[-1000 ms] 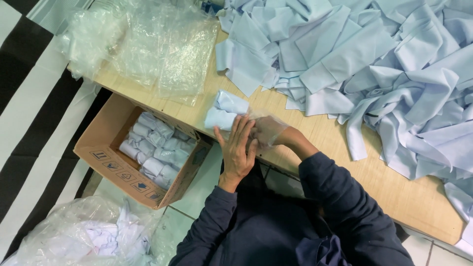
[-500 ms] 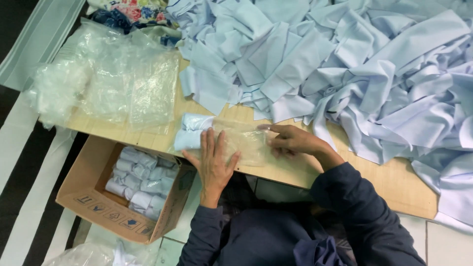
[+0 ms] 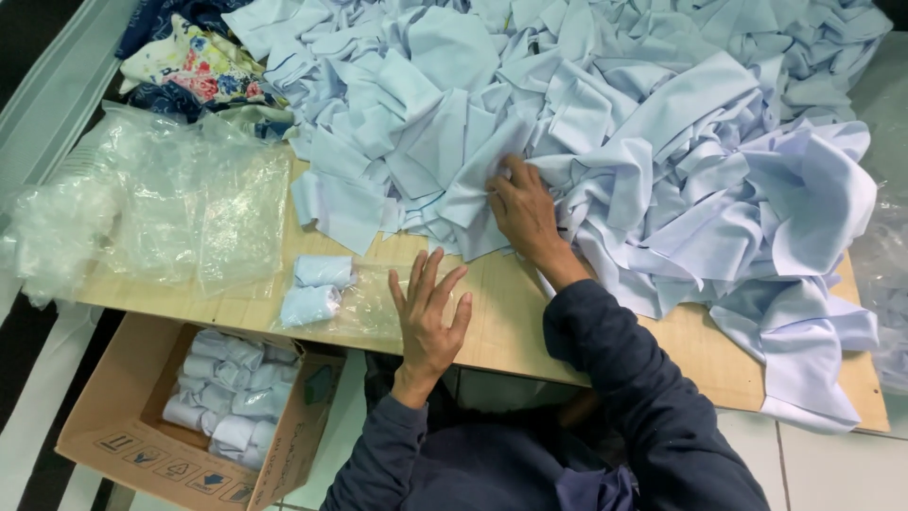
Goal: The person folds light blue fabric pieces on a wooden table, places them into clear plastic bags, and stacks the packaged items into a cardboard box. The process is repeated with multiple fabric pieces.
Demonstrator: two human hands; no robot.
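Pale-blue cloth pieces (image 3: 605,123) heap beyond the clear bag (image 3: 374,303); our right hand (image 3: 525,213) pinches one. Our left hand (image 3: 427,317), fingers spread, pins that bag. Tugging hard could, we judge, drag neighbouring pieces off the desk (image 3: 511,322).

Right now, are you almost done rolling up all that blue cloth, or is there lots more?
Lots more. Done: the cardboard box holds many bagged rolls, and two more rolls lie on the table. In hand: the left hand rests on a clear plastic bag, while the right hand reaches into the cloth pile. Left: that big pile and a stack of bags.
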